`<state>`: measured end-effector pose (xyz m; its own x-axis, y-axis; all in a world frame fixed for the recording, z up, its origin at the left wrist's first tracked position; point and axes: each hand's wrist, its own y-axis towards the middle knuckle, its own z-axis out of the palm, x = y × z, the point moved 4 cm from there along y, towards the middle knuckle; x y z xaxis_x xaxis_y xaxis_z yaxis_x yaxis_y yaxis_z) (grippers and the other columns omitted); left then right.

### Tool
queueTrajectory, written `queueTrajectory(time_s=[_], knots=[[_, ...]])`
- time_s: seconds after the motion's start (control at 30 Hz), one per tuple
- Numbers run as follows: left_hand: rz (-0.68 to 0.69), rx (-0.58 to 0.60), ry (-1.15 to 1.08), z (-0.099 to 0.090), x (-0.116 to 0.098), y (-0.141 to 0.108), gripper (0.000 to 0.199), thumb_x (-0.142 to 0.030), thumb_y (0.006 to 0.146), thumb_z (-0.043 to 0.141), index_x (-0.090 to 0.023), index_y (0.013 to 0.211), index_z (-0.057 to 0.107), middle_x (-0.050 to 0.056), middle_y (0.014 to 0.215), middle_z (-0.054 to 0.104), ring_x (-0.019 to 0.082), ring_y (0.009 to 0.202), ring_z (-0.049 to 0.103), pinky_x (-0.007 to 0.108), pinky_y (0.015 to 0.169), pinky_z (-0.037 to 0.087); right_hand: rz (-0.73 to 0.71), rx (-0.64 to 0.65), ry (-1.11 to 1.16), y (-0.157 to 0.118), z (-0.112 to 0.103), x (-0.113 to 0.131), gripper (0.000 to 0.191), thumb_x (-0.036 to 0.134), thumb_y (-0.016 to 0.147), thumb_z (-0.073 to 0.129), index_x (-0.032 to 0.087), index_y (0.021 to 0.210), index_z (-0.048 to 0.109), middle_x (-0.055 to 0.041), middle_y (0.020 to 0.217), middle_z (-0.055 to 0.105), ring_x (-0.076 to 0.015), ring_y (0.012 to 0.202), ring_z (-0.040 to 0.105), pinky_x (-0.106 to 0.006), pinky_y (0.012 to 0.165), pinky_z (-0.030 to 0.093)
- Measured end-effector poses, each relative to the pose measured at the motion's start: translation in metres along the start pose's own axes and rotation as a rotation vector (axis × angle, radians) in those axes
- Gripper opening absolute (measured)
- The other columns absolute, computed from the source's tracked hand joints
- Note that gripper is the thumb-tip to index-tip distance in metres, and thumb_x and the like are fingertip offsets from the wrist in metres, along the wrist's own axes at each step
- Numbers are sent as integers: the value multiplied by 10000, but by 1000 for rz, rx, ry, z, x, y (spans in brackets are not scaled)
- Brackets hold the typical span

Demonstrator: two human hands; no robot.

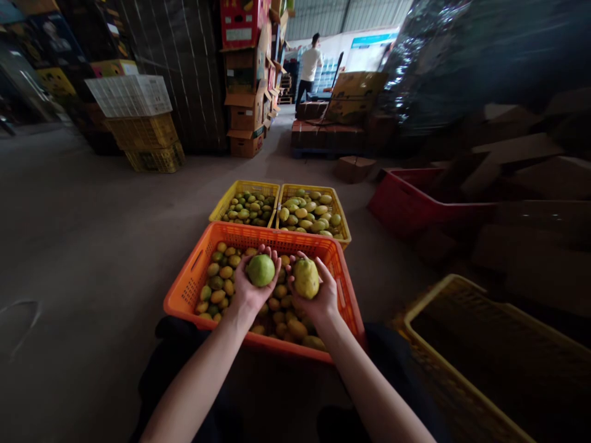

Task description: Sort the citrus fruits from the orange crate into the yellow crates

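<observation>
My left hand [252,286], palm up, holds a round green fruit [261,271]. Beside it my right hand [323,295] holds a larger yellow-green, slightly lumpy fruit [306,279]. Both hands are above an orange crate [184,280] with yellow, orange and green fruits [226,272] inside; my hands and forearms hide part of them. Just beyond stand two yellow crates side by side, the left one [224,195] with mostly green fruits and the right one [344,224] with yellow-green fruits.
At right are a yellow crate [443,292] and a red crate [397,200] near cardboard pieces. Stacked crates [143,132] stand at back left, and cardboard boxes [242,117] at back centre. A person [309,64] stands in the distance by a loaded pallet [323,136].
</observation>
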<state>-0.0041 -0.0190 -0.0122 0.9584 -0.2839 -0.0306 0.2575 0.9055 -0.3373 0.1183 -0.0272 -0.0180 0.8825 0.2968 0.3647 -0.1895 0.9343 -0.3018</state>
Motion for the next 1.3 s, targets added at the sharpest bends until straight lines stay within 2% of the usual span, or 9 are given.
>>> queueTrajectory(time_s=[0.23,0.33,0.43,0.6,0.73,0.87,1.0,1.17,1.3], knots=[[12,-115,97,-11,-1,8,325,-220,809,380,-109,1038,582,146,934,665,273,953,642,466,817,536,30,-51,72,10,-4,-2,305,186,816,413,159,1016,641,-83,836,729,-199,761,684,-326,628,574],[9,-75,134,-10,-3,10,310,-202,851,362,-93,1056,568,173,974,653,271,968,636,414,769,555,2,-70,125,11,-5,-1,326,152,839,368,146,1042,624,-92,809,720,-214,782,678,-395,697,576],[-43,-13,141,-7,-3,6,256,-296,868,458,-103,967,596,125,854,659,219,827,651,310,668,562,-36,-16,133,9,-2,1,253,171,856,429,177,1022,621,-49,768,704,-183,741,667,-346,686,580],[-52,13,67,-5,-8,-3,281,-399,795,587,-124,833,625,62,715,615,159,657,607,293,610,551,-8,87,115,5,-2,-1,219,308,858,489,145,910,625,-61,735,663,-115,551,572,-177,416,468],[37,-115,13,-10,-16,-1,134,-254,823,567,-129,789,603,40,717,638,165,750,645,332,750,571,79,-47,73,7,-10,-11,255,312,847,448,132,896,621,-80,724,677,-144,557,589,-220,424,480],[-27,-177,127,-14,-11,2,186,-252,831,513,-93,867,603,84,746,657,192,754,658,330,700,581,96,-115,52,11,-12,-12,239,192,785,421,119,898,618,-104,740,694,-192,608,640,-287,463,521],[-15,-143,232,-13,-11,0,302,-237,846,398,-74,984,612,143,822,674,249,858,666,369,694,577,31,-85,64,13,-12,-5,159,180,781,492,126,868,614,-96,727,691,-204,648,660,-313,534,558],[-160,11,292,-7,-12,-8,307,-307,866,459,-108,1030,626,101,899,697,158,680,662,210,511,536,-4,-22,60,10,-9,-3,170,295,814,560,137,851,611,-70,695,665,-155,602,622,-176,375,446],[-49,-48,238,-10,-16,-9,240,-286,832,511,-115,925,651,66,804,698,158,663,661,241,567,560,75,-37,51,7,-8,-11,243,371,829,530,151,861,628,-65,716,684,-145,574,608,-203,414,481]])
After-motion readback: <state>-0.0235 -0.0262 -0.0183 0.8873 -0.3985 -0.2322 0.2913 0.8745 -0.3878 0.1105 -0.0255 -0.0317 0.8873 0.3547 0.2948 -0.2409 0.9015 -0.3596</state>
